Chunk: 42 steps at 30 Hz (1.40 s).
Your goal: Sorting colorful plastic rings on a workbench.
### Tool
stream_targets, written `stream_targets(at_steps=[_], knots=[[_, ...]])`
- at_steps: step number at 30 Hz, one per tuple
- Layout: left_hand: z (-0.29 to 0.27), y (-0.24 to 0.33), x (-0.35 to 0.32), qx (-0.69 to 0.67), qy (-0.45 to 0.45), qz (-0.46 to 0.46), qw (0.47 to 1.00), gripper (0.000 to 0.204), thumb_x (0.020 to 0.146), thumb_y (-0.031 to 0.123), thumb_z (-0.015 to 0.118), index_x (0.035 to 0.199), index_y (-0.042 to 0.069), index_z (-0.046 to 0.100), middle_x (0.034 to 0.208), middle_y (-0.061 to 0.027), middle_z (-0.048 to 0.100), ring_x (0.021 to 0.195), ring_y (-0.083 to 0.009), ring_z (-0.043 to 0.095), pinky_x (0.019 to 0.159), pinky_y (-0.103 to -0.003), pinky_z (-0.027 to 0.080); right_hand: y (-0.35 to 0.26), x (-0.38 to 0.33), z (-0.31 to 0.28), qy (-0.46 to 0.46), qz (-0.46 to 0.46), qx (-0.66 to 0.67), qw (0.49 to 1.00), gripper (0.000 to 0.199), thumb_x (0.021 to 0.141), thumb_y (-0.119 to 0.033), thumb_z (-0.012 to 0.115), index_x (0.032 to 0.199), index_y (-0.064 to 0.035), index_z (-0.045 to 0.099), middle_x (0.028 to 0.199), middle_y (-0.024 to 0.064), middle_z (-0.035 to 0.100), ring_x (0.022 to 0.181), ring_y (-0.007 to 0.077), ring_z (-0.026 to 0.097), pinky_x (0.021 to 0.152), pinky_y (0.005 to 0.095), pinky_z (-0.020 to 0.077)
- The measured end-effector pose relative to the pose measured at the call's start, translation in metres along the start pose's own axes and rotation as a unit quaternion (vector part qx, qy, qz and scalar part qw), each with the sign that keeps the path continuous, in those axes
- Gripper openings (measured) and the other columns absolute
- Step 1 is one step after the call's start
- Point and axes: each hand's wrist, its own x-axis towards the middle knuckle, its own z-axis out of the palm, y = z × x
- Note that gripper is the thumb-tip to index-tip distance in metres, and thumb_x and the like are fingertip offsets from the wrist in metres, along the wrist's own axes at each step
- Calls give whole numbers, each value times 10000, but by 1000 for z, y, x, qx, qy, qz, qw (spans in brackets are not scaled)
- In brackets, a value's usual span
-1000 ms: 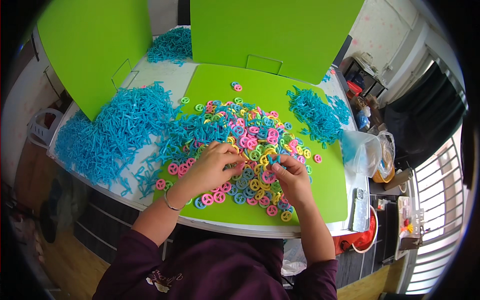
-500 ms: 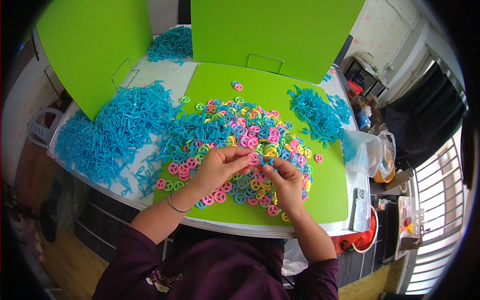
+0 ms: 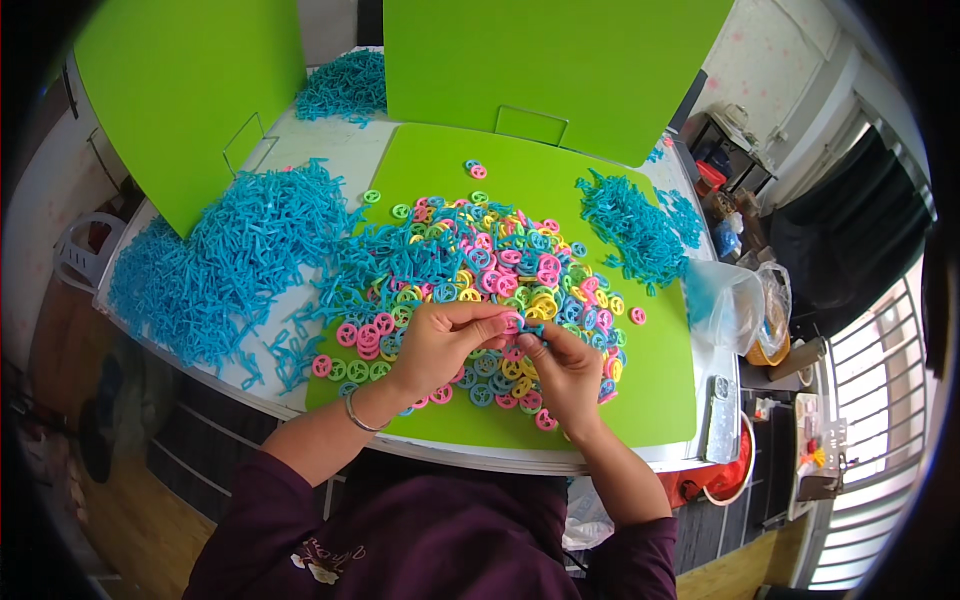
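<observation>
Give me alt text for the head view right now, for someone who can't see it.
Both hands, left hand and right hand, meet over a green mat, pinching a pink ring between them above a heap of colourful plastic rings. Piles of blue plastic sticks lie on the white table to the left and right, with green boards standing behind.

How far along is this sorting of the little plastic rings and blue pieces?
Done: large heaps of blue pieces lie apart at the left, a smaller one at the right. In hand: left hand and right hand pinch a pink ring together. Left: a big mixed pile of coloured rings on the green mat.
</observation>
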Motion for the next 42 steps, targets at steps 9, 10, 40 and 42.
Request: stream_targets(at_steps=[9,10,40,42], knots=[[-4,-3,3,33,-5,-23,999,197,900,42,612,1076,-33,660,937,-94,697,785,-122,666,723,-235,566,-11,1,-3,-13,-128,-210,969,203,802,-61,712,1003,-32,699,749,98,692,659,166,665,596,285,506],[-4,-2,4,16,-2,-45,999,199,905,45,607,1080,-34,658,942,-94,695,788,-122,666,722,-236,567,-12,1,-3,-13,-127,-209,969,203,802,-61,712,1003,-32,699,749,98,692,659,166,665,596,285,506],[6,-8,1,31,1,23,999,170,884,27,630,1045,-4,678,939,-54,697,829,-72,625,742,-212,518,-12,6,-2,11,-160,-239,958,216,806,-7,691,1020,16,672,786,111,689,686,138,649,590,265,489],[6,-5,-1,29,13,35,999,167,884,27,629,1041,-7,676,946,-56,696,829,-76,628,746,-214,521,-13,3,1,16,-140,-226,964,185,828,-14,679,1008,25,665,768,102,679,706,118,644,616,263,490]])
